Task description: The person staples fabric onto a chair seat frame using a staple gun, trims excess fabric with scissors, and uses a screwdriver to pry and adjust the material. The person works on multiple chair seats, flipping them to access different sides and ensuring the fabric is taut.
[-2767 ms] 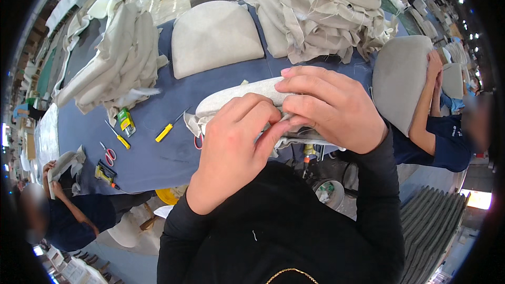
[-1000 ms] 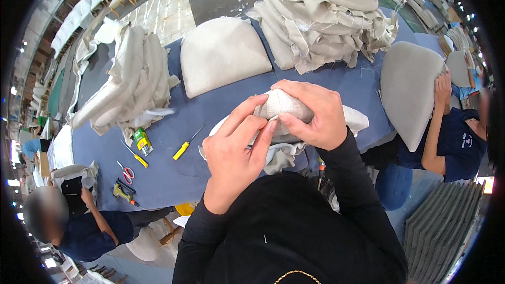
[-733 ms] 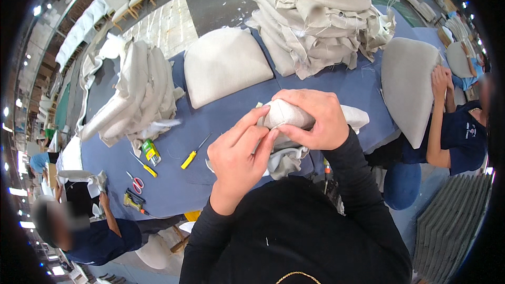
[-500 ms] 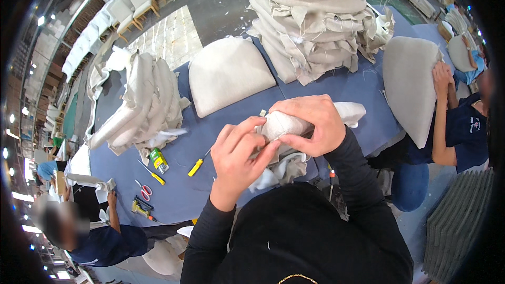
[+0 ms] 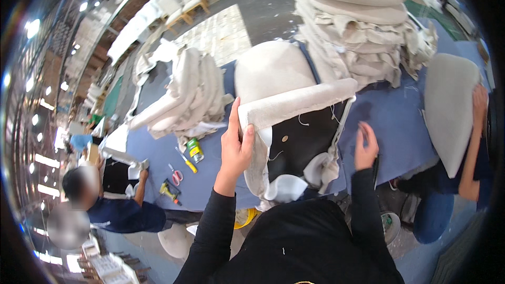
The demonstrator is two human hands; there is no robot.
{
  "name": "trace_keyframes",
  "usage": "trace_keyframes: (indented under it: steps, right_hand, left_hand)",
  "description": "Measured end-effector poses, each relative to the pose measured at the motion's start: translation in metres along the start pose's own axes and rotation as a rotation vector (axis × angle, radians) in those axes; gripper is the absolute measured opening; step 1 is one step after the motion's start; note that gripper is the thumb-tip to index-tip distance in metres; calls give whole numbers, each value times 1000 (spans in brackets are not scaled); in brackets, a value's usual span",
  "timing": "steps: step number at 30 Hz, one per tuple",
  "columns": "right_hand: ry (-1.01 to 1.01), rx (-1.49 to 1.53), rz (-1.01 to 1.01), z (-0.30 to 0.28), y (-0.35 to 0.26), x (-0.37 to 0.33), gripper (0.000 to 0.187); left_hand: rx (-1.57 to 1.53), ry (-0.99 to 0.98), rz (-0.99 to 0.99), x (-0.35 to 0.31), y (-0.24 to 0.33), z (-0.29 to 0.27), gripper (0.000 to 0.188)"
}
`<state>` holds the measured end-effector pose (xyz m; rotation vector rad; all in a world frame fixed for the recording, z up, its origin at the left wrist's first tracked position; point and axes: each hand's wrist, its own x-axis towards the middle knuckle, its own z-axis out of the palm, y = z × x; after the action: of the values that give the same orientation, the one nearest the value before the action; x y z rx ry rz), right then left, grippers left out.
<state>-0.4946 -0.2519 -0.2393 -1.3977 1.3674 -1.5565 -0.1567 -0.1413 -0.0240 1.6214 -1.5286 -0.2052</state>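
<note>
A beige upholstered seat cushion (image 5: 300, 106) stands tilted before me, its black underside facing me and loose fabric bunched along the lower edge. My left hand (image 5: 235, 147) grips its left upper corner, thumb on the near face and fingers around the outer side. To the right, clear of the cushion, my right hand (image 5: 366, 147) hovers over the blue table with bent fingers apart; I see nothing in it. Behind the held piece lies another beige cushion (image 5: 271, 68).
Stacks of beige covers rise at left (image 5: 187, 92) and right (image 5: 363, 31). Left on the table (image 5: 392, 121) lie a green-yellow box (image 5: 194, 150), a yellow-handled tool (image 5: 187, 161), red-handled scissors (image 5: 176, 176) and a staple gun (image 5: 170, 193). Co-workers handle cushions on both sides.
Both hands were pinching the cushion's corner; now my right hand has let go and moved right. The cushion has turned, showing its black underside. The view has shifted.
</note>
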Motion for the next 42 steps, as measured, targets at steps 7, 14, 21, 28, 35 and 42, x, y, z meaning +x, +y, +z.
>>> trace_keyframes:
  steps: [7, 14, 21, 28, 35, 42]
  right_hand:
    - [-232, -815, 244, -103, 175, -138, 95]
    - [-69, -780, 281, -112, 212, -95, 87]
    - [-403, 755, 886, -46, -111, -55, 31]
    - [-642, 717, 564, 22, -249, -88, 47]
    - [-580, 790, 613, 33, -253, -104, 34]
    - [-623, 788, 638, 35, -257, -105, 33]
  left_hand:
    - [-67, 90, -204, -26, -39, -19, 70]
    - [-223, 53, -163, -11, -16, -6, 71]
    - [-188, -12, -210, -14, 26, 2, 77]
    - [-124, -59, -60, -11, 46, 10, 79]
    - [-79, -89, -37, -11, 47, 6, 79]
    - [-114, -92, -24, -13, 41, 1, 80]
